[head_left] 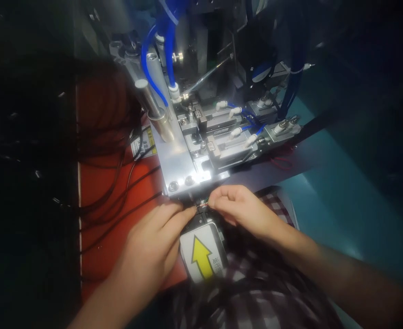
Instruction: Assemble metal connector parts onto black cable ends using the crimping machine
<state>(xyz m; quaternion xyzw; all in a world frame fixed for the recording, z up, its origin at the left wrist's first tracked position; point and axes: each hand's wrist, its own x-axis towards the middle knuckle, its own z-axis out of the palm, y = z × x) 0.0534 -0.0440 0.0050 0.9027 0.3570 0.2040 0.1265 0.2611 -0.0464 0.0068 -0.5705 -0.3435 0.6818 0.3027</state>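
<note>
Close to the front edge of a metal machine fixture [176, 167], both hands meet over a small dark block. A thin reddish wire [204, 204], with a small pale part on it, spans the gap between the fingertips; its details are too small to make out. My right hand [239, 208] pinches its right end between thumb and forefinger, the other fingers curled. From the left, my left hand [156, 228] reaches in with its fingers together, fingertips at the wire's left end. The left thumb tip is hidden. Just below the fingertips sits a white-topped machine part [188, 249] bearing a yellow arrow.
Behind the hands stand pneumatic cylinders [234, 148] with blue air hoses [170, 55] and a metal post [150, 98]. Black cables [126, 183] cross the red surface [98, 183] at left. Checkered cloth [256, 304] covers the lap below.
</note>
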